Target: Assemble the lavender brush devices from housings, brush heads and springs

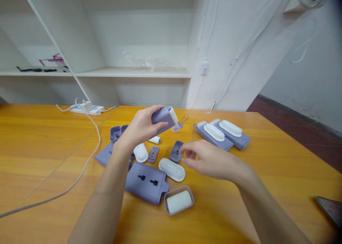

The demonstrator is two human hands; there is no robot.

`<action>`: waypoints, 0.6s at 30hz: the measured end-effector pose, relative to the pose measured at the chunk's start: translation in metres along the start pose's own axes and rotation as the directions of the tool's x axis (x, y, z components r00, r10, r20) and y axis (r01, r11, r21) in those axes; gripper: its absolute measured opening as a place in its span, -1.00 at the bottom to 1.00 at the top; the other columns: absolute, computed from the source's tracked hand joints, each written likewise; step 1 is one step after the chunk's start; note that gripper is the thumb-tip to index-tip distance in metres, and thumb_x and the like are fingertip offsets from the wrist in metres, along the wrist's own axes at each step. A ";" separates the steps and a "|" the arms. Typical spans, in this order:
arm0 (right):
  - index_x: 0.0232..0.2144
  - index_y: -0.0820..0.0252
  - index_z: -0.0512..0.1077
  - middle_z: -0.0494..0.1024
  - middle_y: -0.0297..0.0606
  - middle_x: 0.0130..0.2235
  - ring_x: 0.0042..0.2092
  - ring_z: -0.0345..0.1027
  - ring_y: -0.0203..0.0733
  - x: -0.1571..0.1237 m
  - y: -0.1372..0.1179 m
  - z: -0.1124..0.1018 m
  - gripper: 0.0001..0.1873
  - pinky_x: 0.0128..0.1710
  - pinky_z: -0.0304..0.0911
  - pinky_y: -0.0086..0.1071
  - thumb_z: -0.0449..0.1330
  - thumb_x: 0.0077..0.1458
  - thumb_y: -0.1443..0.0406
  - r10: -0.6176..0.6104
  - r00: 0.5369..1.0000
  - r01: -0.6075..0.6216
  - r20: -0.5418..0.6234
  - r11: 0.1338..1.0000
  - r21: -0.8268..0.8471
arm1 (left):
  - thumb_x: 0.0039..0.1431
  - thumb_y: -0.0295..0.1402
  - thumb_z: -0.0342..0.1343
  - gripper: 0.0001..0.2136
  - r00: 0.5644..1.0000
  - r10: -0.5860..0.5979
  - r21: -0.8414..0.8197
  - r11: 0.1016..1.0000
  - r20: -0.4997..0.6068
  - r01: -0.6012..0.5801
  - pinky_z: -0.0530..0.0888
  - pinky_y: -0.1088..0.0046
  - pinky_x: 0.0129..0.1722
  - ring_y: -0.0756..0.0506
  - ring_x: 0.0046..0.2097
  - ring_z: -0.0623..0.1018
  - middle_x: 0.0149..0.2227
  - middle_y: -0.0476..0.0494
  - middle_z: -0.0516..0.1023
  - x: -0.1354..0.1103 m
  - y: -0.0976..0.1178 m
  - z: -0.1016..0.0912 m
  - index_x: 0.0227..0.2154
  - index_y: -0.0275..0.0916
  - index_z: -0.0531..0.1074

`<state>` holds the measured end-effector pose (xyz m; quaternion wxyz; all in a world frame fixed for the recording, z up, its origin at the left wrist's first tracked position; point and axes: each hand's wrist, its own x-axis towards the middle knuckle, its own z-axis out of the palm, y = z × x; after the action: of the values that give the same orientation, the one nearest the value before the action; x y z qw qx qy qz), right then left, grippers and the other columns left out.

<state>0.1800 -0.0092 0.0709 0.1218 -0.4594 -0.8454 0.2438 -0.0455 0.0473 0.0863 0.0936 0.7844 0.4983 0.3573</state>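
My left hand (139, 128) is lifted above the wooden table (40, 148) and grips a lavender plastic housing with a white end (164, 117). My right hand (207, 158) hovers low over the table, its fingers loosely spread, fingertips touching a small lavender cup-shaped part (176, 152). Below them lie a white ribbed oval pad (171, 169), a large lavender shell with two slots (146, 182) and a tray holding a white block (179, 200). A second white oval pad (140, 152) and a small flat lavender plate (153, 154) lie under my left wrist.
Two assembled lavender units with white pads (223, 134) lie at the right rear, with two wire springs (193, 131) beside them. More lavender parts (116, 133) sit left. A white power strip (88, 109) and its cable (88, 162) run across the left side. A phone (330, 208) lies at the right edge.
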 end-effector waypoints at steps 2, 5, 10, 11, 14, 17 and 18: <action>-0.23 0.12 0.56 0.62 -0.24 -0.33 -0.33 0.46 -0.16 -0.006 0.004 -0.007 -0.75 -0.34 0.26 -0.35 0.09 0.15 0.29 0.021 1.000 -0.020 -0.009 0.999 0.048 | 0.04 -0.26 0.24 -0.51 1.000 0.001 -0.010 1.000 -0.007 -0.001 0.45 0.31 -0.02 -0.17 -0.05 0.56 -0.03 -0.16 0.58 0.000 0.000 -0.003 0.06 -0.24 0.41; -0.15 0.12 0.53 0.62 -0.24 -0.30 -0.32 0.47 -0.16 -0.012 0.009 -0.010 -0.72 -0.34 0.28 -0.34 0.07 0.20 0.22 0.073 0.994 -0.068 -0.086 0.996 0.061 | 0.03 -0.26 0.24 -0.51 1.000 -0.006 0.003 1.000 -0.029 0.006 0.45 0.32 -0.02 -0.17 -0.05 0.56 -0.03 -0.15 0.58 0.000 -0.002 -0.009 0.06 -0.23 0.42; -0.14 0.17 0.52 0.61 -0.19 -0.18 -0.20 0.47 -0.14 0.015 0.007 0.013 -0.69 -0.21 0.30 -0.31 0.00 0.24 0.28 0.010 0.980 -0.013 -0.198 1.000 -0.014 | 0.02 -0.23 0.24 -0.51 0.994 -0.059 0.074 0.995 -0.095 0.066 0.45 0.32 -0.05 -0.18 -0.07 0.55 -0.04 -0.16 0.58 -0.002 -0.012 -0.024 0.05 -0.20 0.43; -0.14 0.20 0.51 0.60 -0.14 -0.13 -0.13 0.46 -0.12 0.026 0.005 0.021 -0.69 -0.14 0.29 -0.30 0.00 0.23 0.31 0.004 0.975 -0.016 -0.224 0.999 -0.050 | 0.02 -0.22 0.24 -0.51 0.992 -0.068 0.095 0.992 -0.105 0.078 0.45 0.32 -0.06 -0.18 -0.08 0.55 -0.05 -0.15 0.58 -0.003 -0.014 -0.028 0.05 -0.20 0.43; -0.13 0.28 0.50 0.54 -0.05 -0.07 -0.02 0.41 -0.09 0.063 0.000 0.042 -0.67 0.01 0.23 -0.30 -0.02 0.20 0.40 0.044 0.952 -0.101 -0.305 0.980 -0.174 | 0.02 -0.21 0.23 -0.50 0.986 -0.095 0.155 0.981 -0.134 0.116 0.44 0.34 -0.07 -0.17 -0.10 0.55 -0.06 -0.16 0.59 -0.005 -0.020 -0.035 0.05 -0.22 0.44; -0.05 0.27 0.44 0.44 -0.02 0.05 0.09 0.29 -0.07 0.098 0.000 0.060 -0.67 0.08 0.18 -0.31 0.00 0.18 0.40 0.112 0.920 -0.234 -0.375 0.926 -0.297 | 0.01 -0.20 0.23 -0.50 0.984 -0.116 0.173 0.975 -0.139 0.139 0.44 0.36 -0.08 -0.16 -0.11 0.56 -0.06 -0.15 0.59 -0.005 -0.021 -0.037 0.05 -0.22 0.44; -0.02 0.29 0.41 0.42 0.01 0.05 0.10 0.27 -0.03 0.108 0.002 0.065 -0.64 0.08 0.19 -0.26 0.03 0.15 0.42 0.158 0.907 -0.286 -0.390 0.911 -0.297 | 0.01 -0.20 0.23 -0.50 0.984 -0.121 0.171 0.975 -0.134 0.143 0.44 0.36 -0.09 -0.16 -0.12 0.56 -0.06 -0.15 0.59 -0.005 -0.021 -0.037 0.05 -0.21 0.44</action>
<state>0.0944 0.0626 0.0129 0.1614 -0.6048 -0.7797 0.0153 -0.0860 0.0451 0.1001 0.0148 0.7313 0.5844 0.3515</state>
